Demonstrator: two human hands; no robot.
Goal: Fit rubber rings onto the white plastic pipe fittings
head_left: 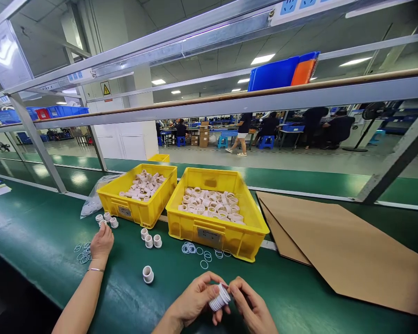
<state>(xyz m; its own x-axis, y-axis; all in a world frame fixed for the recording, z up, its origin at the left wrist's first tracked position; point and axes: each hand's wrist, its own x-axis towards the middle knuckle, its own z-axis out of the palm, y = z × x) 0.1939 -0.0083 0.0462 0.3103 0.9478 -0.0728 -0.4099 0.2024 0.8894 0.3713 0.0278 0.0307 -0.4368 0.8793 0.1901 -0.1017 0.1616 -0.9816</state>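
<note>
Low in the middle of the view, my left hand (200,297) grips a white ribbed plastic fitting (219,298), tilted, with its ridges facing me. The fingers of my right hand (249,304) are pinched at the fitting's right end; whatever lies between them is too small to make out. Pale blue rubber rings (188,248) lie on the green table just beyond my hands, several of them loose. A single white fitting (148,274) stands upright to the left of my hands. Behind it is a group of three white fittings (149,240).
Two yellow bins, a left one (125,211) and a right one (212,236), hold many white parts. Cardboard sheets (348,250) lie at right. A co-worker's hand (102,239) touches fittings at left, near more rings (84,253) and a plastic bag (92,202). A shelf rail (209,102) crosses above.
</note>
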